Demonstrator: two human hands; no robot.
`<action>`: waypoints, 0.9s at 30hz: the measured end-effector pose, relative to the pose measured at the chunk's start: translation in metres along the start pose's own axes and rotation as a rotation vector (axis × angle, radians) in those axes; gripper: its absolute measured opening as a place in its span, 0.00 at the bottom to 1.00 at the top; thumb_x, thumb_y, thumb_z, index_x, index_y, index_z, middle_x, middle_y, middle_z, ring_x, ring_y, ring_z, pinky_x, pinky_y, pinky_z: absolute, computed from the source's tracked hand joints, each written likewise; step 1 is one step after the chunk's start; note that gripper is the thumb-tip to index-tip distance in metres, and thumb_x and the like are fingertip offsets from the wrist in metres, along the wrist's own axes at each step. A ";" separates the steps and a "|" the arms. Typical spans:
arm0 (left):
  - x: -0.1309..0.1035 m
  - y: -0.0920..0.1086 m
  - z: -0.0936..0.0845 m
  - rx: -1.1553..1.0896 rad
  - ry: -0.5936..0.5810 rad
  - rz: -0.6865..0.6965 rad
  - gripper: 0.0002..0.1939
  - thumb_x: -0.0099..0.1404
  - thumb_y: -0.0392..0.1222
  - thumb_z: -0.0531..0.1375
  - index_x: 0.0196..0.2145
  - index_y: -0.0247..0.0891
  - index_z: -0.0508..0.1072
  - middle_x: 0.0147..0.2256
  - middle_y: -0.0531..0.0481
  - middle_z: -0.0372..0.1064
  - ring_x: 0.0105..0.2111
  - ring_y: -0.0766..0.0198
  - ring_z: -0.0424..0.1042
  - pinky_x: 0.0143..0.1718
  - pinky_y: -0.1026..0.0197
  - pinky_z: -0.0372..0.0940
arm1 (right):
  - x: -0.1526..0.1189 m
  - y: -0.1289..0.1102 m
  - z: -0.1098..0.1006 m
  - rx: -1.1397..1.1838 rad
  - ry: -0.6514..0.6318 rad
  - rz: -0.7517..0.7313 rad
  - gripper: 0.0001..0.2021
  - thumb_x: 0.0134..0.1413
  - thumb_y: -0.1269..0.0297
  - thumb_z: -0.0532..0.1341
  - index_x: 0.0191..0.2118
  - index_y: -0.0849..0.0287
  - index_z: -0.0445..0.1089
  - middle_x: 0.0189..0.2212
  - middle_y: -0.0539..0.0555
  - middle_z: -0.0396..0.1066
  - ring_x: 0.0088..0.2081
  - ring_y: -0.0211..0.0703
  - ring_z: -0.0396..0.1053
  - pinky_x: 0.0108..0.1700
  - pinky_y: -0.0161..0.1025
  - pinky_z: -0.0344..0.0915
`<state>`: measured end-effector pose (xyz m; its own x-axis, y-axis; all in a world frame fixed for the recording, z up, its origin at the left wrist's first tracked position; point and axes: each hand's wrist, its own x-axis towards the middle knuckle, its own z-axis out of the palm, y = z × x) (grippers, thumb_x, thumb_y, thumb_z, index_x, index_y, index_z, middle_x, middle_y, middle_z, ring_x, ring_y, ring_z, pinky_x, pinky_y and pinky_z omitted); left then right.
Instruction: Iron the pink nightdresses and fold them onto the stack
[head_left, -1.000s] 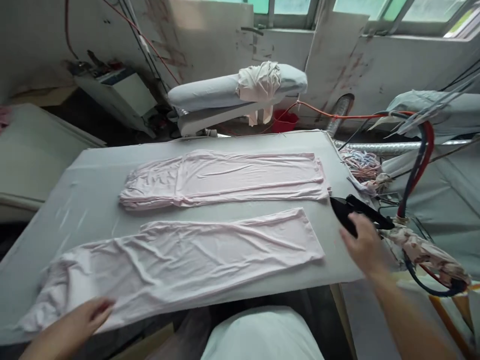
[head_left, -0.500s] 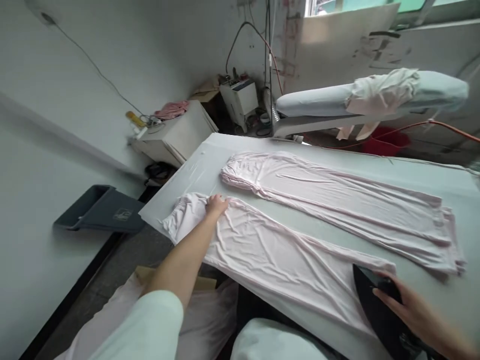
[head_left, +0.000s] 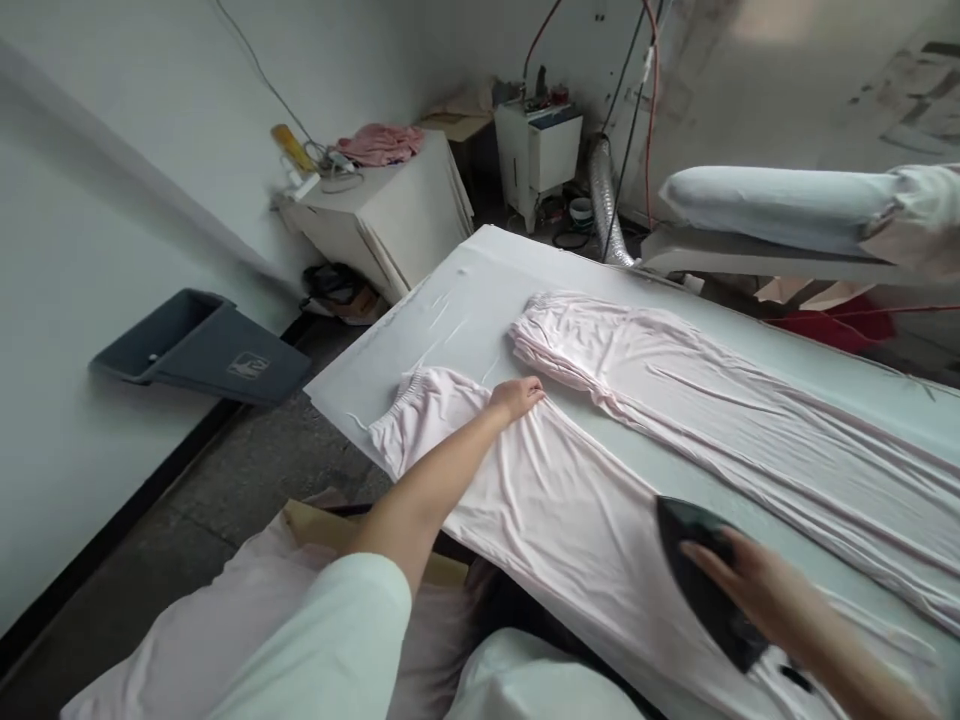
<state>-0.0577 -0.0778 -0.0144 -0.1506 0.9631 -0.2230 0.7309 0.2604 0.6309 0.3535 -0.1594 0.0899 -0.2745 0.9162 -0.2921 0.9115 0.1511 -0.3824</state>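
Note:
Pale pink pants (head_left: 555, 480) with a gathered waistband lie lengthwise along the near side of the white ironing table (head_left: 420, 320). My left hand (head_left: 519, 398) pinches their far edge a little below the waistband, its fingers closed on the cloth. Wrapped round the handle of a black iron (head_left: 697, 575), my right hand (head_left: 757, 570) holds the iron flat on the leg of these pants. Wrinkles run through the cloth between the hand and the iron. Behind them lies a stack of similar pink pants (head_left: 675, 370), apart from both hands.
A padded sleeve board (head_left: 780, 205) with cloth on it rises behind the table. To the left hangs a grey bin (head_left: 225, 350). Pink cloth (head_left: 202, 620) drapes over a box below the near edge. A covered stand (head_left: 397, 200) and a white machine (head_left: 536, 150) stand behind.
The iron has slid along the leg toward the waistband. My left hand has moved to the pants' far edge and now pulls the cloth there. The view has turned left and down.

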 end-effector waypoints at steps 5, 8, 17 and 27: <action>-0.041 -0.076 -0.057 -0.113 0.379 -0.040 0.11 0.70 0.41 0.57 0.46 0.39 0.76 0.47 0.45 0.76 0.49 0.60 0.73 0.53 0.63 0.62 | 0.107 -0.196 0.071 -0.138 -0.336 -0.220 0.19 0.60 0.47 0.58 0.44 0.56 0.74 0.37 0.58 0.78 0.36 0.49 0.74 0.35 0.39 0.61; -0.097 -0.148 -0.101 -0.055 0.571 -0.413 0.18 0.67 0.44 0.62 0.51 0.32 0.73 0.54 0.35 0.71 0.56 0.53 0.68 0.58 0.57 0.59 | 0.170 -0.258 0.081 -0.270 -0.259 -0.124 0.24 0.62 0.45 0.55 0.45 0.62 0.75 0.38 0.64 0.77 0.37 0.53 0.74 0.35 0.41 0.61; -0.154 -0.229 -0.134 -0.550 0.005 -0.565 0.21 0.51 0.56 0.70 0.35 0.36 0.78 0.38 0.45 0.79 0.41 0.51 0.77 0.36 0.62 0.67 | 0.118 -0.376 0.129 -0.380 -0.554 -0.514 0.29 0.62 0.37 0.53 0.41 0.60 0.76 0.37 0.62 0.78 0.35 0.52 0.75 0.34 0.40 0.62; -0.181 -0.138 -0.102 -0.310 0.035 0.014 0.13 0.57 0.45 0.69 0.41 0.43 0.82 0.45 0.46 0.77 0.47 0.52 0.75 0.52 0.57 0.66 | 0.054 -0.346 0.135 -0.577 -0.818 -0.749 0.17 0.53 0.51 0.65 0.40 0.60 0.78 0.39 0.63 0.79 0.41 0.59 0.77 0.40 0.43 0.67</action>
<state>-0.1998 -0.2808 0.0147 -0.1691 0.9670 -0.1905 0.4956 0.2505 0.8316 -0.0179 -0.2127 0.0880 -0.7044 0.0666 -0.7067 0.3934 0.8653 -0.3105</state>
